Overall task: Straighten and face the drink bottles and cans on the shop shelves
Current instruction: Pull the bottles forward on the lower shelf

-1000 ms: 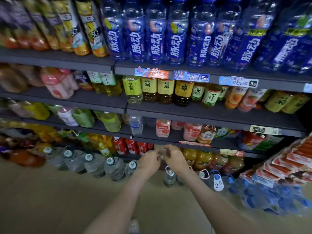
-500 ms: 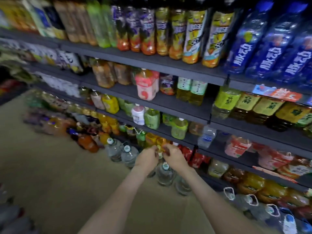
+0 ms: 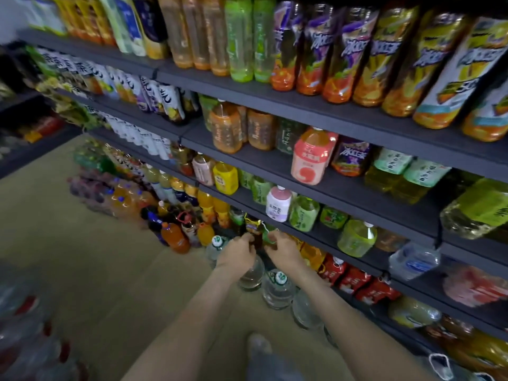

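Dark shelves [image 3: 343, 196] run from upper left to lower right, packed with drink bottles. Low down, both hands meet at one dark bottle with a yellow and purple label [image 3: 252, 229] on the lowest shelf. My left hand [image 3: 238, 253] grips its left side and my right hand [image 3: 283, 248] its right side, fingers curled round it. The bottle's lower part is hidden by my fingers. Beside it stand yellow juice bottles [image 3: 312, 255] and red-labelled bottles [image 3: 354, 279].
Large clear water jugs [image 3: 277, 288] stand on the floor below my hands. Orange and dark soda bottles [image 3: 176, 235] line the floor to the left. Wrapped bottle packs [image 3: 30, 342] lie at the lower left. Tan floor [image 3: 82, 270] fills the aisle. A pink-labelled bottle [image 3: 309, 160] stands forward on a middle shelf.
The view has swung left along the shelves; the blue bottles are gone from sight. Both hands stayed close together at the lowest shelf and now hold a dark bottle.
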A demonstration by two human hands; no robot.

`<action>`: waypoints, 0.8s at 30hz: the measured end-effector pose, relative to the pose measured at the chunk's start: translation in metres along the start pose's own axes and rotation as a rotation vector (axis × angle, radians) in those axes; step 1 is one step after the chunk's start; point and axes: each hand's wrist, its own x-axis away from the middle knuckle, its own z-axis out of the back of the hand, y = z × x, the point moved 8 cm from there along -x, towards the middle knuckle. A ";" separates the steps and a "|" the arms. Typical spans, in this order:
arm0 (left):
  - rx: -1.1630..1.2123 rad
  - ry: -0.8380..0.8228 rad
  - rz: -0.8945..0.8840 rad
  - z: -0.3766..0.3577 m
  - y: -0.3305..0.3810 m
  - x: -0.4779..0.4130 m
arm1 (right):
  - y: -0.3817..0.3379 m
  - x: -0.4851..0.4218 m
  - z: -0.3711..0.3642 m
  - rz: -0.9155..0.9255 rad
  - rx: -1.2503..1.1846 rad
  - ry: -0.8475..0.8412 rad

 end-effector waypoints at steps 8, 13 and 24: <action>-0.077 -0.036 0.012 0.042 -0.059 -0.099 | -0.038 -0.115 -0.041 -0.065 -0.010 -0.002; -0.063 -0.059 -0.055 0.049 -0.075 -0.146 | -0.043 -0.153 -0.058 -0.167 -0.056 0.071; -0.113 -0.251 -0.195 0.013 -0.109 -0.220 | 0.011 -0.183 -0.083 -0.473 -0.202 0.412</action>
